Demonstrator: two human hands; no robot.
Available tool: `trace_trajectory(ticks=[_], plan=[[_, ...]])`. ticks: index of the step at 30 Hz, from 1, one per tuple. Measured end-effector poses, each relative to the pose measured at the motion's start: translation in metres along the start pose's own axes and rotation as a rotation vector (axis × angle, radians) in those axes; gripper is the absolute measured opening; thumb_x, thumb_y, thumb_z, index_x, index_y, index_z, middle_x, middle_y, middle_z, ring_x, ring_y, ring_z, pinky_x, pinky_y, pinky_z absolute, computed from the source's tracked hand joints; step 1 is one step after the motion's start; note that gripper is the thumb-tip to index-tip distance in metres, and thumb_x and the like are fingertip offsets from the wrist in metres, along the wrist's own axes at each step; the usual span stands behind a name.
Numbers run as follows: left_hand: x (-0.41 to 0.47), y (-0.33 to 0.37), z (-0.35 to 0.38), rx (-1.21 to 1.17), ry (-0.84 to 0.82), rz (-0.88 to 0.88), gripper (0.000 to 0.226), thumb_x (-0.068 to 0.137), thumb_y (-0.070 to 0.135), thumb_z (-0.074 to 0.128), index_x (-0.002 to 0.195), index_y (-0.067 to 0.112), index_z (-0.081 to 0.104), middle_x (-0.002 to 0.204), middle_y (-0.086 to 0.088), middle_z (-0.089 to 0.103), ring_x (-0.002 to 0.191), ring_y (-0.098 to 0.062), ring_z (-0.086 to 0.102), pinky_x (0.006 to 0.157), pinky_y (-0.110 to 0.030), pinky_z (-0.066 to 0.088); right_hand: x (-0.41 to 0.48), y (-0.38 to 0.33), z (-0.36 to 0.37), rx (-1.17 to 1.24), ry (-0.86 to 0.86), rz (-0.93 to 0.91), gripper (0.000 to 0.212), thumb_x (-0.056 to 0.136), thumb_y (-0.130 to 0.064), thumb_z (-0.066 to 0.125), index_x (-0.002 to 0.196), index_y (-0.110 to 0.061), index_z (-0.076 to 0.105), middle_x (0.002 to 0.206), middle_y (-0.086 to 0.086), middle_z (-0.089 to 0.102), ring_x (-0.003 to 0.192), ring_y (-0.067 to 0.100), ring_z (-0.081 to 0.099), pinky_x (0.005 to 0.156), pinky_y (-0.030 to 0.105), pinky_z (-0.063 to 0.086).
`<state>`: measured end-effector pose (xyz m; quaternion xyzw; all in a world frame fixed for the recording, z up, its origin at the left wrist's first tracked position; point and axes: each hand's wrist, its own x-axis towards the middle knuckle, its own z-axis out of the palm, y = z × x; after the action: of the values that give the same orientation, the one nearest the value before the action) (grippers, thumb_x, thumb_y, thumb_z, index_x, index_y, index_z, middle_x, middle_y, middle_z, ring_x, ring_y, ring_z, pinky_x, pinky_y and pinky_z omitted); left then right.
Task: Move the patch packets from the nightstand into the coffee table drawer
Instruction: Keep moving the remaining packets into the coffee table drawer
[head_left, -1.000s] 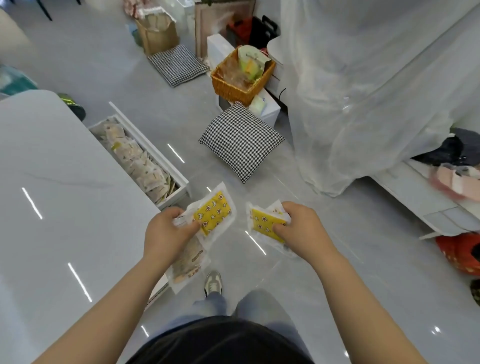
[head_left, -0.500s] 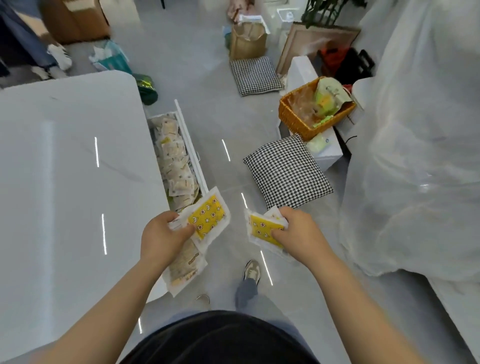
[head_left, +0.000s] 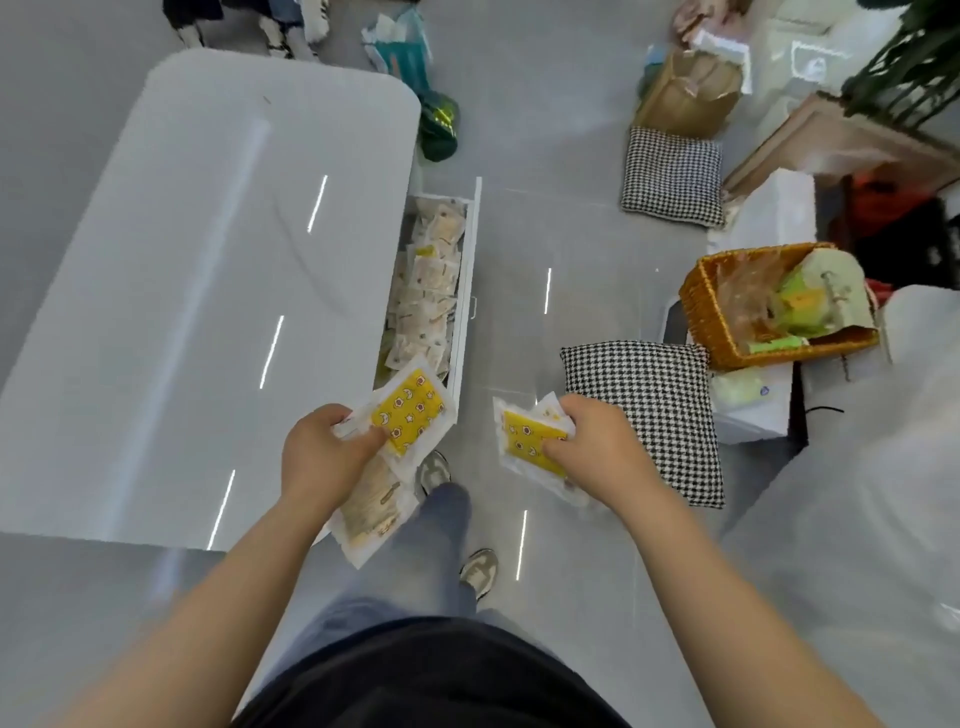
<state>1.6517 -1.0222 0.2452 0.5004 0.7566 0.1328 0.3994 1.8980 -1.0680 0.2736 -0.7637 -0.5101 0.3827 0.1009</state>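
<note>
My left hand (head_left: 323, 457) grips a bundle of patch packets (head_left: 410, 413), a yellow one with star prints on top and a beige one hanging below. My right hand (head_left: 597, 451) holds another small stack of yellow patch packets (head_left: 524, 439). Both hands hover near the front end of the open white drawer (head_left: 464, 291) of the glossy white coffee table (head_left: 208, 291). Several pale packets lie inside the drawer (head_left: 428, 291). The left bundle overlaps the drawer's near end.
Two houndstooth cushions (head_left: 649, 410) (head_left: 672, 176) lie on the grey floor to the right. An orange wicker basket (head_left: 779, 306) sits on a white box. A paper bag (head_left: 691, 93) and a green item (head_left: 439, 124) lie farther off. My feet (head_left: 434, 473) stand beside the drawer.
The view has swung left and closer, so the table and drawer now lie straight ahead. Both hands keep their packets and are nearer the drawer's near end.
</note>
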Motion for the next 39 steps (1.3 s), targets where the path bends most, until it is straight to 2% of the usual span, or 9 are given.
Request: trace_trajectory(ticks=[2, 7, 13, 19, 22, 25, 29, 34, 39], plan=[[0.018, 0.004, 0.002, -0.026, 0.018, -0.059, 0.017, 0.080, 0.026, 0.071, 0.085, 0.012, 0.063, 0.080, -0.004, 0.059, 0.069, -0.020, 0.055, 0.052, -0.023, 0.038, 0.031, -0.008, -0.004, -0.032, -0.041, -0.018, 0.015, 0.078, -0.007, 0.062, 0.077, -0.020, 0.055, 0.070, -0.008, 0.053, 0.063, 0.008, 0.050, 0.050, 0.018, 0.035], [0.061, 0.013, 0.000, -0.114, 0.052, -0.196, 0.019, 0.078, 0.026, 0.071, 0.084, 0.011, 0.063, 0.082, -0.007, 0.063, 0.075, -0.026, 0.060, 0.063, -0.031, 0.048, 0.103, -0.031, -0.011, -0.070, -0.124, -0.034, 0.011, 0.079, -0.005, 0.061, 0.088, -0.012, 0.063, 0.074, -0.003, 0.058, 0.064, 0.009, 0.053, 0.049, 0.015, 0.039], [0.102, 0.033, -0.004, -0.139, 0.069, -0.269, 0.017, 0.079, 0.025, 0.071, 0.084, 0.011, 0.061, 0.083, -0.007, 0.062, 0.074, -0.025, 0.058, 0.056, -0.027, 0.041, 0.170, -0.062, -0.022, -0.131, -0.183, -0.095, 0.013, 0.079, -0.006, 0.062, 0.091, -0.009, 0.065, 0.082, 0.003, 0.062, 0.074, 0.017, 0.058, 0.053, 0.018, 0.040], [0.132, 0.057, 0.000, -0.265, 0.141, -0.381, 0.015, 0.080, 0.020, 0.070, 0.081, 0.008, 0.061, 0.080, -0.010, 0.061, 0.072, -0.026, 0.059, 0.068, -0.038, 0.052, 0.238, -0.089, -0.037, -0.195, -0.260, -0.133, 0.013, 0.079, -0.007, 0.062, 0.090, -0.008, 0.066, 0.076, 0.001, 0.060, 0.070, 0.018, 0.059, 0.059, 0.027, 0.048], [0.146, 0.068, 0.009, -0.320, 0.181, -0.459, 0.013, 0.080, 0.020, 0.069, 0.078, 0.012, 0.059, 0.082, -0.010, 0.062, 0.074, -0.027, 0.060, 0.069, -0.038, 0.052, 0.277, -0.098, -0.043, -0.233, -0.295, -0.174, 0.013, 0.078, -0.007, 0.063, 0.091, -0.005, 0.067, 0.072, -0.001, 0.058, 0.061, 0.009, 0.052, 0.052, 0.019, 0.042], [0.155, 0.081, 0.022, -0.365, 0.232, -0.542, 0.014, 0.080, 0.021, 0.070, 0.081, 0.010, 0.061, 0.083, -0.011, 0.063, 0.076, -0.028, 0.062, 0.070, -0.040, 0.053, 0.318, -0.102, -0.049, -0.273, -0.336, -0.185, 0.017, 0.077, -0.009, 0.064, 0.091, 0.000, 0.066, 0.085, 0.013, 0.067, 0.072, 0.023, 0.061, 0.059, 0.028, 0.048], [0.166, 0.101, 0.045, -0.450, 0.308, -0.665, 0.017, 0.080, 0.020, 0.069, 0.084, 0.005, 0.061, 0.080, -0.011, 0.061, 0.076, -0.030, 0.061, 0.070, -0.040, 0.053, 0.370, -0.107, -0.054, -0.327, -0.417, -0.218, 0.021, 0.075, -0.012, 0.064, 0.091, 0.002, 0.066, 0.087, 0.017, 0.067, 0.080, 0.029, 0.065, 0.068, 0.041, 0.055], [0.185, 0.113, 0.076, -0.579, 0.392, -0.800, 0.014, 0.080, 0.020, 0.070, 0.087, 0.012, 0.061, 0.086, -0.009, 0.063, 0.078, -0.027, 0.061, 0.069, -0.036, 0.052, 0.421, -0.104, -0.045, -0.321, -0.431, -0.191, 0.026, 0.073, -0.010, 0.064, 0.090, 0.009, 0.062, 0.073, 0.011, 0.056, 0.063, 0.021, 0.053, 0.055, 0.029, 0.043], [0.204, 0.094, 0.112, -0.809, 0.407, -0.965, 0.023, 0.078, 0.019, 0.072, 0.098, 0.014, 0.062, 0.097, -0.011, 0.067, 0.085, -0.032, 0.066, 0.079, -0.047, 0.057, 0.459, -0.095, -0.022, -0.318, -0.511, -0.097, 0.026, 0.076, -0.009, 0.065, 0.094, 0.010, 0.062, 0.078, 0.011, 0.060, 0.066, 0.022, 0.056, 0.054, 0.026, 0.042]])
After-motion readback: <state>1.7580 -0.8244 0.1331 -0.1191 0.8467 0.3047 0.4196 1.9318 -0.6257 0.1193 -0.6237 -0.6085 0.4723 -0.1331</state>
